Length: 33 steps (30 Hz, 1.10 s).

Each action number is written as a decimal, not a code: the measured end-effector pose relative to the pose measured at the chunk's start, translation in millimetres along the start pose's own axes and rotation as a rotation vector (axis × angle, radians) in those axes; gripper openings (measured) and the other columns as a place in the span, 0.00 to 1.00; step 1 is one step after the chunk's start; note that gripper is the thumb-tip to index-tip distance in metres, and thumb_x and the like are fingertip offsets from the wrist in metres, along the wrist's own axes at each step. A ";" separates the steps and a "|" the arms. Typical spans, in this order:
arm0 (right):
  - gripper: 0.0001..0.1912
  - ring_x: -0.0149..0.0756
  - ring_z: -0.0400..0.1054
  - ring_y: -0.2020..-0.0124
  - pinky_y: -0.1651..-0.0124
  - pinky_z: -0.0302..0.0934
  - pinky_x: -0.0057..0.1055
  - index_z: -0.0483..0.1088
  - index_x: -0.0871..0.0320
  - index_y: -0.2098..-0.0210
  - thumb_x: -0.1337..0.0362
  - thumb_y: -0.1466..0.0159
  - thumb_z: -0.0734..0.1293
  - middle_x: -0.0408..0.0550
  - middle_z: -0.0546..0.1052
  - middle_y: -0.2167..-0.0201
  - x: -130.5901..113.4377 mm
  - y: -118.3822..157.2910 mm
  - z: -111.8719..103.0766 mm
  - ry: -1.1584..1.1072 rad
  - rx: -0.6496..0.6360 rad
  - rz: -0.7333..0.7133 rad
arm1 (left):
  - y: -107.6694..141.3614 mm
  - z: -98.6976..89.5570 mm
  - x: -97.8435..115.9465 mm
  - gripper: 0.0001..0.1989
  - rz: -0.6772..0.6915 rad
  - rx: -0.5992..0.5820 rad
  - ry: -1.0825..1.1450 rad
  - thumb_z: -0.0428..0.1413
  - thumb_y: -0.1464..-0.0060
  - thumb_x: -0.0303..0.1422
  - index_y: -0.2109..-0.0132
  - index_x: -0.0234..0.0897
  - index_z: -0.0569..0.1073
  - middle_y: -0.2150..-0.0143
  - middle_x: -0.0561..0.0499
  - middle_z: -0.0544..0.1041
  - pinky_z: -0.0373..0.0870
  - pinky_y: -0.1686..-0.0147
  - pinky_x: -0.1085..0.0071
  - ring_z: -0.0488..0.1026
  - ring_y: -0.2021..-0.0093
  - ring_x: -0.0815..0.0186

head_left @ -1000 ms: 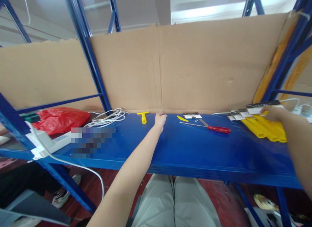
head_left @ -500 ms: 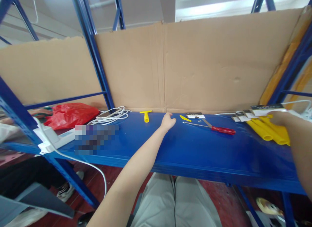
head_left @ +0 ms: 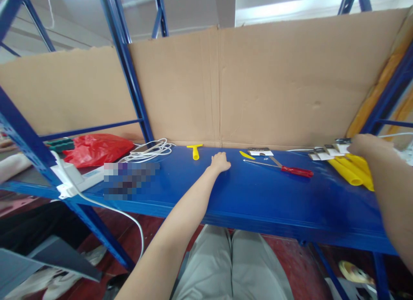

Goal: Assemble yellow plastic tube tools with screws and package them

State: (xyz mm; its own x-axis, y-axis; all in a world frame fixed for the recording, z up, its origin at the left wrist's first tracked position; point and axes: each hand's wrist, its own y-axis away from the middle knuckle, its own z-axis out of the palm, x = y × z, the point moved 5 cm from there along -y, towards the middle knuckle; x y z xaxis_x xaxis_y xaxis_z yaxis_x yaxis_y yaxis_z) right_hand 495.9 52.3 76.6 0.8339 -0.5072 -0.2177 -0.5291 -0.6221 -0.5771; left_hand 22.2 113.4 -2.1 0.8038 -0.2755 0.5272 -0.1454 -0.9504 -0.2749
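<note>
My left hand [head_left: 220, 162] rests on the blue shelf top with its fingers a little apart and nothing in it. To its left lies a yellow T-shaped piece [head_left: 195, 152]. On its right are a yellow curved piece [head_left: 247, 155], a black-and-white card [head_left: 260, 151], a thin metal blade [head_left: 275, 161] and a red-handled screwdriver [head_left: 297, 171]. At the far right, my right hand [head_left: 363, 145] is over several yellow tubes [head_left: 346, 172] with white cards [head_left: 322, 155] at their ends; its fingertips are hidden, so its grip is unclear.
A power strip [head_left: 92, 179], white cable coil [head_left: 151, 150] and red plastic bag [head_left: 97, 149] are at the left. Blue posts [head_left: 134, 85] and a cardboard panel [head_left: 180, 89] stand behind. Another person's shoes [head_left: 61, 285] show at lower left.
My left hand has drawn back slightly toward me, and its fingers are less extended. My right hand has moved up and slightly left over the yellow tubes. The view has shifted a little.
</note>
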 end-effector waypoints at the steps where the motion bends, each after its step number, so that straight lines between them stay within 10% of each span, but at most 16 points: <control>1: 0.04 0.57 0.70 0.58 0.62 0.56 0.49 0.70 0.61 0.80 0.73 0.52 0.70 0.74 0.75 0.63 -10.0 4.4 -1.6 0.052 -0.132 0.086 | 0.6 -0.7 -1.1 0.26 -0.010 -0.017 -0.037 0.56 0.53 0.23 0.44 0.31 0.68 0.38 0.33 0.64 0.47 0.37 0.54 0.56 0.35 0.50; 5: 0.06 0.56 0.69 0.54 0.57 0.58 0.46 0.74 0.60 0.69 0.71 0.46 0.65 0.72 0.74 0.55 -74.8 37.1 -15.8 -0.032 -0.248 0.007 | 4.7 -8.1 -1.9 0.31 -0.041 -0.045 -0.163 0.55 0.51 0.25 0.39 0.34 0.62 0.32 0.36 0.52 0.39 0.35 0.51 0.43 0.31 0.53; 11: 0.15 0.47 0.72 0.61 0.59 0.63 0.40 0.75 0.59 0.60 0.68 0.42 0.59 0.59 0.78 0.64 -140.5 101.4 -0.3 -0.387 -0.034 -0.211 | 8.8 -18.6 -3.6 0.32 -0.116 -0.066 -0.270 0.54 0.50 0.27 0.36 0.34 0.59 0.30 0.36 0.47 0.36 0.36 0.46 0.38 0.30 0.51; 21: 0.14 0.41 0.74 0.67 0.56 0.67 0.37 0.76 0.60 0.64 0.67 0.45 0.61 0.53 0.80 0.67 -138.5 106.7 5.8 -0.628 0.002 -0.302 | 5.4 -44.6 -22.0 0.32 -0.224 0.112 -0.373 0.50 0.46 0.31 0.34 0.34 0.57 0.30 0.37 0.47 0.35 0.37 0.42 0.37 0.30 0.49; 33: 0.13 0.41 0.73 0.67 0.57 0.67 0.38 0.75 0.58 0.64 0.67 0.45 0.61 0.52 0.79 0.68 -147.7 111.9 12.8 -0.650 -0.003 -0.346 | 41.6 -118.7 -134.6 0.32 -0.622 0.357 -0.470 0.45 0.41 0.44 0.32 0.40 0.52 0.28 0.41 0.37 0.52 0.45 0.34 0.31 0.31 0.44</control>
State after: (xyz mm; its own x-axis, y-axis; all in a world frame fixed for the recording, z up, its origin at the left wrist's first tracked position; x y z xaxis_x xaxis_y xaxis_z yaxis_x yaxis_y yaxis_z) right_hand 315.5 65.3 34.1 0.8775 0.1738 -0.4469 -0.2188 -0.6842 -0.6957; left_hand -160.5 93.8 10.9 0.8443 0.4444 0.2995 0.5282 -0.7846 -0.3248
